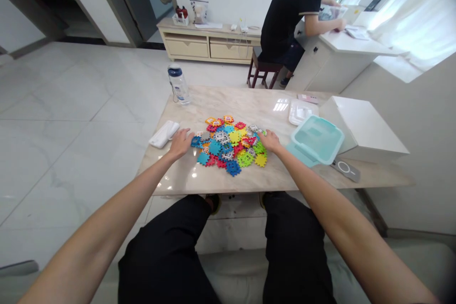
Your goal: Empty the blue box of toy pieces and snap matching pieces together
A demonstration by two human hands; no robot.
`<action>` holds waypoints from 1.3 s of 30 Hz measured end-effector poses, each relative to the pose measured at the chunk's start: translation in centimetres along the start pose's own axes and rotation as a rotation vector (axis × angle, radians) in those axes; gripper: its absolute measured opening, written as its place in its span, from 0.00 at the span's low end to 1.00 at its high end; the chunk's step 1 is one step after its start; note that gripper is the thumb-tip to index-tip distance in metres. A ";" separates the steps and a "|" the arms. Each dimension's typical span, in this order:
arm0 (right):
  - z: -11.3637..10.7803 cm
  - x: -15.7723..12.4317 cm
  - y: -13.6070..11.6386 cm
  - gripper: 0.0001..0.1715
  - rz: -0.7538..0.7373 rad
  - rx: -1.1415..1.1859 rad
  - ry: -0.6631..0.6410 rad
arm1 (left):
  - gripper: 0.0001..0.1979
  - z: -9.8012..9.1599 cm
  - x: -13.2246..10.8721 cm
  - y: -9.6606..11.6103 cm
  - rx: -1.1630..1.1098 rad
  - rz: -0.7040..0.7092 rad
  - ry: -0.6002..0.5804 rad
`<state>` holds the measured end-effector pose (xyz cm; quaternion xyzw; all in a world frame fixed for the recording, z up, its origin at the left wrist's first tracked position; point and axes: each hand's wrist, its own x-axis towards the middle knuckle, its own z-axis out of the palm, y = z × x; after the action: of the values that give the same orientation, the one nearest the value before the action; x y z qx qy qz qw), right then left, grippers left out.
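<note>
A loose pile of colourful plastic interlocking tiles [235,137] with notched edges lies in the middle of the marble-patterned table [245,102]. Blue, red, green, yellow, orange and white pieces overlap in it. My left hand [181,143] rests at the pile's left edge, fingers apart, close to a blue tile [195,142]. On the opposite side, my right hand [270,141] reaches the pile's edge with its fingers stretched out beside the green tiles [260,147]. Neither hand shows anything held. Part of the right fingertips is hard to make out against the pieces.
A white packet [164,134] lies left of my left hand, and a water bottle [179,85] stands behind it. To the right are a teal plastic container [317,139], a clear lid [299,111], a phone [345,169] and a white box [363,126]. A person [292,14] sits at a far desk.
</note>
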<state>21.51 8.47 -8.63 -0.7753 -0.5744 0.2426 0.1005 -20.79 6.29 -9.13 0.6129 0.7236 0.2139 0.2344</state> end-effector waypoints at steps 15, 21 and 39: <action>5.8 10.7 -8.5 0.37 -0.794 0.028 -0.201 | 0.29 8.0 11.9 4.2 -0.162 0.426 -0.288; 7.0 9.4 -8.8 0.34 -1.034 0.177 -0.164 | 0.27 9.2 9.9 4.6 -0.178 0.655 -0.236; 4.8 3.8 5.6 0.46 -0.520 0.094 0.096 | 0.32 6.1 -0.9 -1.9 0.054 0.330 -0.043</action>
<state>24.70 9.63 -16.21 -0.6069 -0.7369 0.1981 0.2221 -18.44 5.22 -15.05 0.7340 0.6134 0.2165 0.1949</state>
